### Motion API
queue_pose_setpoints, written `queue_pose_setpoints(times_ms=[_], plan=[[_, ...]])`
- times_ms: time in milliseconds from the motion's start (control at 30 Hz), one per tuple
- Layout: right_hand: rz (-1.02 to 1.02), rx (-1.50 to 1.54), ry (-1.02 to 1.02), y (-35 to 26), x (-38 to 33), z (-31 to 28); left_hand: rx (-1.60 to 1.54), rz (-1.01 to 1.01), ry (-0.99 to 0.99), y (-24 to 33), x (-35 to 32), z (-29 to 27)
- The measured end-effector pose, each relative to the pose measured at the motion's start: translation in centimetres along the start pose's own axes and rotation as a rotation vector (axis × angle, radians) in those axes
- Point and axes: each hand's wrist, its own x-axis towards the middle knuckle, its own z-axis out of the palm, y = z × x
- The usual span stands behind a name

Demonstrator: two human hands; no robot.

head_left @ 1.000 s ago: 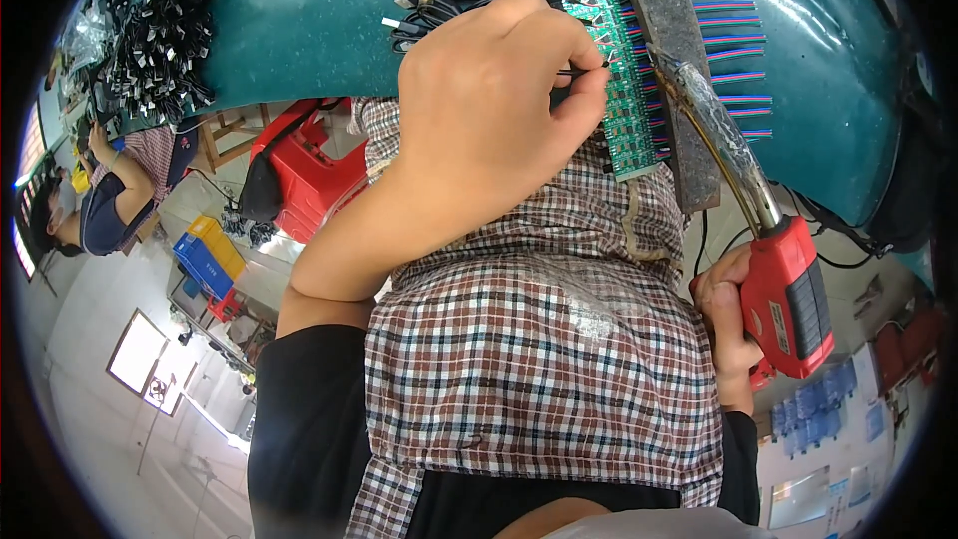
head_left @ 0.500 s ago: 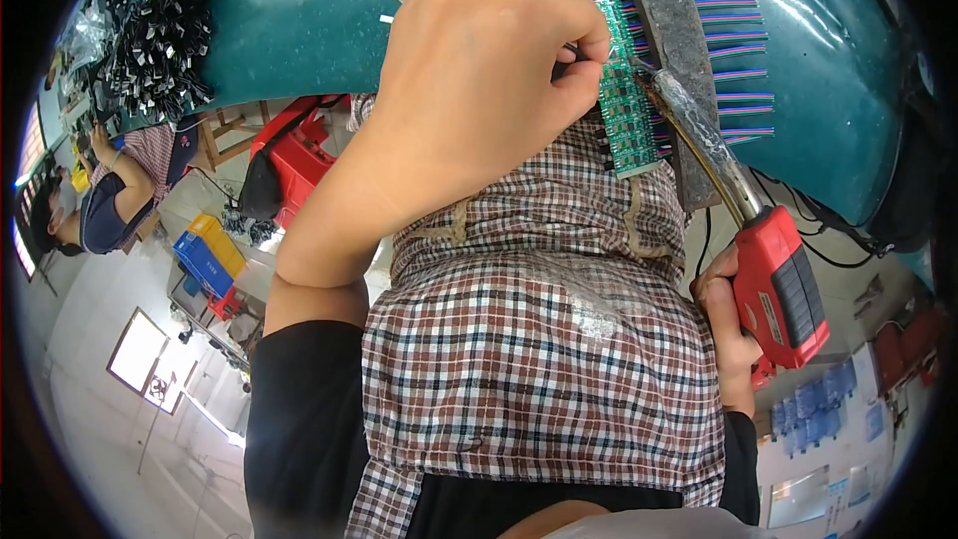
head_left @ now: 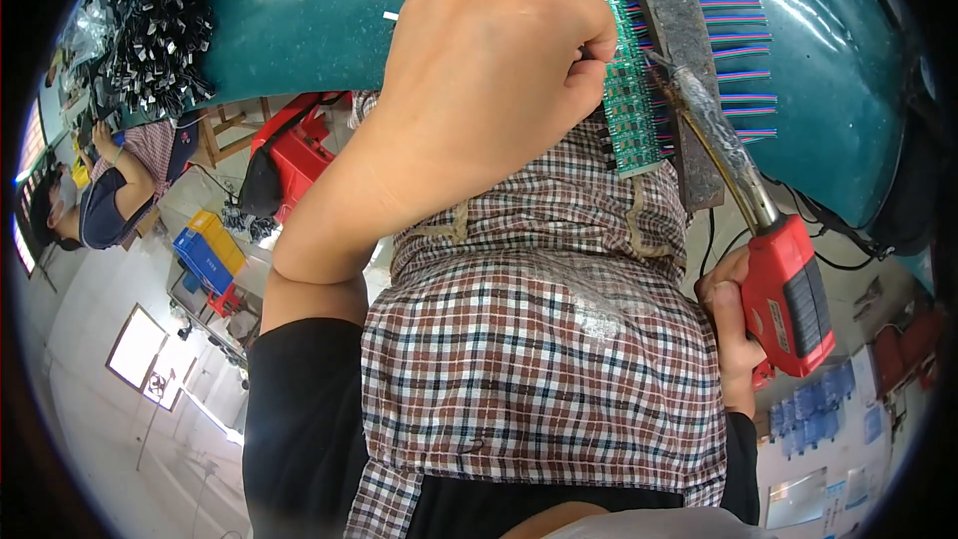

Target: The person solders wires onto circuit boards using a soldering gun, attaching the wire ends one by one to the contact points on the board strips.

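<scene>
Soldering at a dark green desk (head_left: pixel 299 30). The left hand (head_left: pixel 489 90), fingers curled tight together, pinches something thin against the long green strip of small circuit boards (head_left: pixel 629 110); what it pinches is too small to tell. The right hand (head_left: pixel 733 339) is clamped round the red pistol-shaped soldering gun (head_left: pixel 793 294), whose long metal barrel runs up and to the left, its tip at the strip just beside the left fingertips. The strip lies near the desk's front edge beside a dark grey bar (head_left: pixel 674 50), its long axis running from far to near. Multicoloured wires (head_left: pixel 738 50) already fan from the bar's right side, suggesting many joints are made; how many remain cannot be judged. Black cable bundles (head_left: pixel 160 30) lie well apart at far left.
</scene>
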Motion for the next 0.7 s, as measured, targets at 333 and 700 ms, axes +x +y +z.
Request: queue_pose_setpoints(times_ms=[333,700], plan=[[-0.101,0.098,0.03,-0.5,0.6,0.4,0.072,0.003,-0.012,0.3,0.1,0.0],[-0.178,0.29,0.073,-0.1,0.8,1.5,0.007,-0.028,0.208,-1.4,0.1,-2.0]])
